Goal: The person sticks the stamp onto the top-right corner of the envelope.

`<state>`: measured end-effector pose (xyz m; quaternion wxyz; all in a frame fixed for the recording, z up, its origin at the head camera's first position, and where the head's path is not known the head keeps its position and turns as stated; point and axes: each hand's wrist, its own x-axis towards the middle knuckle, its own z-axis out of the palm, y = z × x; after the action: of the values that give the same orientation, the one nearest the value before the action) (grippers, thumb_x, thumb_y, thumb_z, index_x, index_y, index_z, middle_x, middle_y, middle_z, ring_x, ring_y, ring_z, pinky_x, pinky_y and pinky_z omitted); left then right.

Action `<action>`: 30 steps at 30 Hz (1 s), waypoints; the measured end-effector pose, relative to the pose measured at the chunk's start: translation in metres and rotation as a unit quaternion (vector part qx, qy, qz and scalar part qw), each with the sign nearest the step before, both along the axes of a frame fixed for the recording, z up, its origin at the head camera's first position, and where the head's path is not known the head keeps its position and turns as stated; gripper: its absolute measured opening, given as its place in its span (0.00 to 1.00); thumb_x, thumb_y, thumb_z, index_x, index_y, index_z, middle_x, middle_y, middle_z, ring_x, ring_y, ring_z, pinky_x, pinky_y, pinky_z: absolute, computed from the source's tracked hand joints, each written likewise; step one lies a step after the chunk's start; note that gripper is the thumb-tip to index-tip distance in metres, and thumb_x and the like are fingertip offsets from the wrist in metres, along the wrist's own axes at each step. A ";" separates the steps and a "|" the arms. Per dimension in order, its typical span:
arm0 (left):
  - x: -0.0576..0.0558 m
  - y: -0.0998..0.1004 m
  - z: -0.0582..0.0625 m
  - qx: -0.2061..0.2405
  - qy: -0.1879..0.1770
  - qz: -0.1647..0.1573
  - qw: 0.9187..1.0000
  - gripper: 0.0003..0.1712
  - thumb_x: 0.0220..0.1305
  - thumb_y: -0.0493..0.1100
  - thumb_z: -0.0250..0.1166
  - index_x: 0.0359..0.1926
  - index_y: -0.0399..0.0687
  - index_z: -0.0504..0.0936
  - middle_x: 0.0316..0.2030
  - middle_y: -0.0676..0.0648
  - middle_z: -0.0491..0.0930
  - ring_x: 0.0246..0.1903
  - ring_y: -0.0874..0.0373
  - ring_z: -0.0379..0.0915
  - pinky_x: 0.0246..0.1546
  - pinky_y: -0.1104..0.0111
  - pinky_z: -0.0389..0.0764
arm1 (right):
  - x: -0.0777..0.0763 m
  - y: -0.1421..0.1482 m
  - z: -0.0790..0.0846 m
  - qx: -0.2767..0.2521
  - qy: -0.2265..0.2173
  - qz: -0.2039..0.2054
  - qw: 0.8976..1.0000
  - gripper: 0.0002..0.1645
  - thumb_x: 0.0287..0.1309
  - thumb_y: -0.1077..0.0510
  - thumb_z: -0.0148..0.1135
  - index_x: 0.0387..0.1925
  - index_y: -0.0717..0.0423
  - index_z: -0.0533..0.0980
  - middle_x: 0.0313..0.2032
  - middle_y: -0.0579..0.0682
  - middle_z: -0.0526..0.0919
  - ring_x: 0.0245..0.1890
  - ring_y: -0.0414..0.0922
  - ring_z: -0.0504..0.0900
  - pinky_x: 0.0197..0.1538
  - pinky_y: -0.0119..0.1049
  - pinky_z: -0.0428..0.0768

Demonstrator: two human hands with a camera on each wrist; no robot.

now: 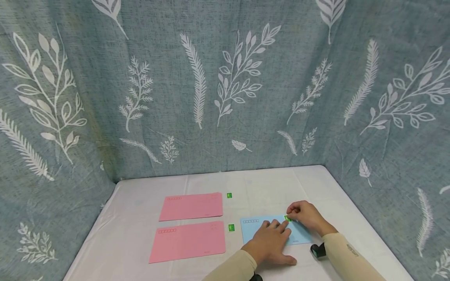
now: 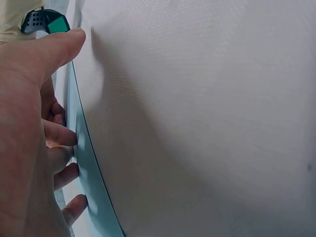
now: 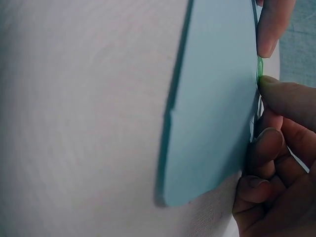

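Observation:
A blue envelope [image 1: 299,236] lies flat on the white cloth. My left hand [image 1: 270,241] rests on it with spread fingers, the thumb off its near edge; in the left wrist view the fingertips of that hand [image 2: 24,123] touch the paper. My right hand [image 1: 306,215] is at the envelope's top right, fingers curled, and pinches a small green stamp [image 1: 288,218] at the edge. In the right wrist view the thumb of the right hand [image 3: 281,153] is against the green stamp [image 3: 260,68], and a left fingertip is close to its other side.
Two pink envelopes [image 1: 191,207] [image 1: 186,244] lie to the left, one behind the other. Beside their right ends are two more green stamps [image 1: 229,195] [image 1: 231,228]. A leaf-patterned curtain [image 1: 225,97] surrounds the table [image 1: 133,203] at the back and sides.

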<state>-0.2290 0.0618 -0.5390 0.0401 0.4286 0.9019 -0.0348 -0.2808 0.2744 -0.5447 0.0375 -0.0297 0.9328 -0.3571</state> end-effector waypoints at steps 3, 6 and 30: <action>0.001 0.000 0.001 0.004 -0.006 -0.001 1.000 0.50 0.65 0.86 0.54 0.75 0.62 0.73 0.82 0.57 0.61 0.70 0.63 0.64 0.65 0.60 0.71 | 0.000 0.000 -0.001 0.001 0.000 0.000 1.000 0.02 0.65 0.64 0.74 0.36 0.57 0.86 0.28 0.44 0.80 0.33 0.44 0.76 0.42 0.42 0.75; 0.001 0.000 0.002 0.007 -0.011 0.000 1.000 0.50 0.66 0.86 0.54 0.75 0.61 0.73 0.82 0.57 0.60 0.70 0.63 0.64 0.65 0.60 0.71 | 0.001 0.000 -0.001 0.000 0.001 -0.003 1.000 0.03 0.65 0.64 0.74 0.35 0.56 0.86 0.28 0.44 0.80 0.33 0.44 0.76 0.43 0.42 0.75; 0.002 0.002 0.001 0.009 -0.009 0.008 1.000 0.50 0.66 0.87 0.53 0.75 0.62 0.72 0.82 0.57 0.60 0.71 0.63 0.64 0.66 0.59 0.70 | -0.004 0.005 -0.006 -0.005 0.002 -0.003 1.000 0.03 0.65 0.61 0.75 0.35 0.53 0.86 0.29 0.45 0.80 0.33 0.45 0.76 0.42 0.42 0.73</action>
<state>-0.2267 0.0639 -0.5383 0.0448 0.4222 0.9051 -0.0225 -0.2847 0.2795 -0.5507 0.0343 -0.0281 0.9310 -0.3622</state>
